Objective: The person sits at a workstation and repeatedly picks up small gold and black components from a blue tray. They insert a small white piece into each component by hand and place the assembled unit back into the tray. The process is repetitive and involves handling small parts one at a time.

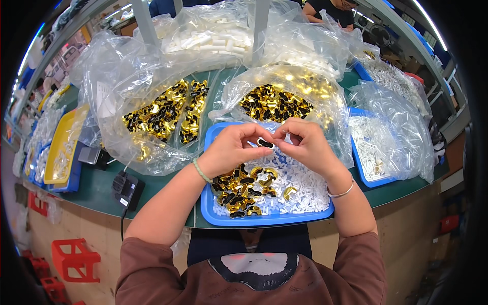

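Above the blue tray [269, 220], my left hand [230, 147] pinches a small gold part with a black oval face [265, 143] between thumb and fingers. My right hand [306, 145] is closed in a pinch right beside that part, its fingertips almost meeting those of the left. Whatever sits between the right fingertips is too small and covered to make out. Below the hands, a pile of the same gold-and-black parts [236, 190] lies on the tray's left side. Small white plastic pieces [305, 190] cover the rest of the tray.
Clear bags of gold-and-black parts [162, 114] [274, 103] stand behind the tray. Farther back are bags of white pieces [216, 41]. To the right is another blue tray [363, 175]; at left, a yellow tray [56, 170] and a small black device [127, 189] with a cable.
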Action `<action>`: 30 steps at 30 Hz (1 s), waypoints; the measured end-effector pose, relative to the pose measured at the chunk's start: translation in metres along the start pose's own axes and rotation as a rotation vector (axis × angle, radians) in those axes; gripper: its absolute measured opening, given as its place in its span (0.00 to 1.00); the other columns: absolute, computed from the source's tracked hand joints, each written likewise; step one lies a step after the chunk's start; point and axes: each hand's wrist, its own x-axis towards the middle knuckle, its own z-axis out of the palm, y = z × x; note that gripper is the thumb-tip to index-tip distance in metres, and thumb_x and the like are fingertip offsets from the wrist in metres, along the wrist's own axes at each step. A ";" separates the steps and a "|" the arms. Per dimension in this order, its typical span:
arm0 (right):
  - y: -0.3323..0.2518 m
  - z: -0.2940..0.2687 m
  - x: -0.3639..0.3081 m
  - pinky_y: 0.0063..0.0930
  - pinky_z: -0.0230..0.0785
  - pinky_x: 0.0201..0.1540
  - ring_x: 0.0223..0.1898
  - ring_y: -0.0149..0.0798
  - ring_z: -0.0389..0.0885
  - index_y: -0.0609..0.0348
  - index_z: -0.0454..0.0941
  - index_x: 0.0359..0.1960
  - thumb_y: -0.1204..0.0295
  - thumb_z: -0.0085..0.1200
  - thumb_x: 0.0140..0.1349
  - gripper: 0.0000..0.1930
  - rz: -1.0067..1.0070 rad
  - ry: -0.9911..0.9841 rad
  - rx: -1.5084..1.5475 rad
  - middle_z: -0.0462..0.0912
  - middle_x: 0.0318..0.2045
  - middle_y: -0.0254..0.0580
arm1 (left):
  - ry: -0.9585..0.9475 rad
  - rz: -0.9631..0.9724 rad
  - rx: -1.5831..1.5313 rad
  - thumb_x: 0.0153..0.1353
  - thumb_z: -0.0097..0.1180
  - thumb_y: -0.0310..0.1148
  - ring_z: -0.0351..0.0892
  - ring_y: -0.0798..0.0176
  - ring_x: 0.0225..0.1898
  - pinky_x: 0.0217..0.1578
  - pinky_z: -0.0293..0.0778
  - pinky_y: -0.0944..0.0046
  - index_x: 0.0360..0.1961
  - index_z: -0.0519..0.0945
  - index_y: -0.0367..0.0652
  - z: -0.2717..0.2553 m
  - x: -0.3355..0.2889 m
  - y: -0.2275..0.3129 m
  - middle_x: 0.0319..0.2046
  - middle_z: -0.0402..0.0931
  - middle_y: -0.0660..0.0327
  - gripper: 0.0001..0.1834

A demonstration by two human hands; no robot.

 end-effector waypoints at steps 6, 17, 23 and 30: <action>0.000 -0.001 0.000 0.20 0.57 0.22 0.20 0.24 0.64 0.60 0.80 0.29 0.75 0.61 0.52 0.04 -0.013 0.143 -0.009 0.78 0.24 0.32 | 0.058 -0.047 0.142 0.56 0.64 0.25 0.79 0.75 0.36 0.37 0.76 0.73 0.41 0.80 0.36 0.005 -0.001 0.005 0.37 0.81 0.63 0.11; -0.003 0.008 -0.001 0.23 0.60 0.22 0.19 0.28 0.68 0.61 0.77 0.27 0.74 0.60 0.52 0.05 0.015 0.129 -0.013 0.79 0.24 0.36 | 0.026 -0.121 -0.274 0.63 0.56 0.25 0.78 0.73 0.47 0.47 0.75 0.71 0.54 0.77 0.36 0.000 0.004 -0.004 0.48 0.79 0.59 0.17; -0.003 0.008 -0.001 0.24 0.63 0.23 0.21 0.31 0.72 0.61 0.77 0.27 0.76 0.60 0.51 0.04 -0.056 0.173 -0.077 0.79 0.25 0.37 | 0.036 -0.184 -0.269 0.62 0.57 0.24 0.77 0.72 0.48 0.50 0.73 0.71 0.56 0.75 0.36 -0.002 0.004 0.003 0.51 0.77 0.60 0.20; -0.010 0.010 -0.002 0.26 0.67 0.26 0.25 0.36 0.77 0.60 0.77 0.27 0.77 0.59 0.50 0.04 -0.038 0.128 -0.020 0.80 0.25 0.40 | 0.055 -0.191 -0.266 0.58 0.61 0.24 0.77 0.74 0.47 0.49 0.72 0.72 0.57 0.74 0.37 -0.003 0.003 0.001 0.50 0.78 0.62 0.24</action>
